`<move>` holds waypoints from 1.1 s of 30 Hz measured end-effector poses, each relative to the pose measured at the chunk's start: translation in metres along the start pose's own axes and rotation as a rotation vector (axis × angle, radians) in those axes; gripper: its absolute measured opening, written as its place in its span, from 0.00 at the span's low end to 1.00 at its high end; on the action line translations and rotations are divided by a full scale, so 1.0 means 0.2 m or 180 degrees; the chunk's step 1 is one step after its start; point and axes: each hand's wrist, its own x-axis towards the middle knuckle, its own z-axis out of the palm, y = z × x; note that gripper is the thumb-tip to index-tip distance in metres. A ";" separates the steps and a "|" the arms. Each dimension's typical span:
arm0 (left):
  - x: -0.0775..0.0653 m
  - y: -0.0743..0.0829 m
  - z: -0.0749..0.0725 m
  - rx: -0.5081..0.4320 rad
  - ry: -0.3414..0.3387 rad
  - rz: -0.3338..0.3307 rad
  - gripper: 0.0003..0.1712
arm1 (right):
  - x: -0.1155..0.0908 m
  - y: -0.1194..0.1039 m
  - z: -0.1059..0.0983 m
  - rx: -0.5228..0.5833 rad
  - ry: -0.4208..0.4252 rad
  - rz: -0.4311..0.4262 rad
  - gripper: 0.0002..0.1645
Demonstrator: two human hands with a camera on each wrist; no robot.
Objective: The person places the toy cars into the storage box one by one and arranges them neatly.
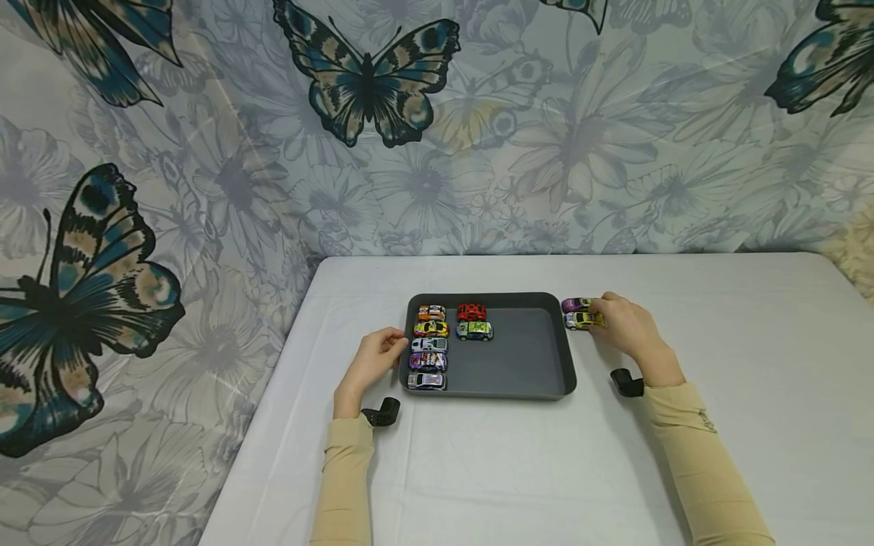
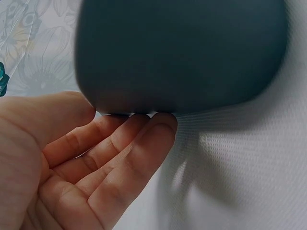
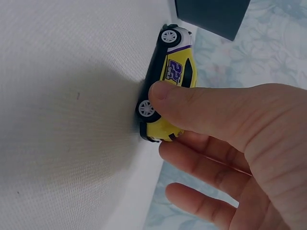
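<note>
Right of the grey tray [image 1: 508, 356], my right hand [image 1: 624, 326] pinches a yellow toy car [image 1: 580, 321]. The right wrist view shows the thumb on the side of that yellow car [image 3: 173, 72], just over its rear wheel. A purple toy car [image 1: 575, 305] sits right behind it, partly covered by the fingers. My left hand [image 1: 372, 360] rests at the tray's left edge. Up close, its fingertips [image 2: 160, 127] touch the tray's outer wall [image 2: 182, 62], with the thumb beside the corner.
Inside the tray, several toy cars form a column along the left, from an orange one [image 1: 432, 312] to a silver one [image 1: 427, 381]. A red car [image 1: 472, 312] and a green car [image 1: 474, 331] form a second column. White cloth [image 1: 478, 470] covers the table; patterned fabric hangs behind.
</note>
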 end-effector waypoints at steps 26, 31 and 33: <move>0.00 0.00 0.00 0.0016 -0.0004 0.0010 0.13 | 0.00 -0.12 -0.16 0.0038 0.0331 -0.0197 0.13; 0.00 0.00 0.00 0.0008 -0.0008 0.0024 0.13 | 0.02 -0.19 -0.17 0.0037 0.0415 -0.0320 0.13; 0.00 0.00 0.00 0.0013 -0.0010 0.0042 0.13 | 0.03 -0.22 -0.16 0.0049 0.0425 -0.0378 0.13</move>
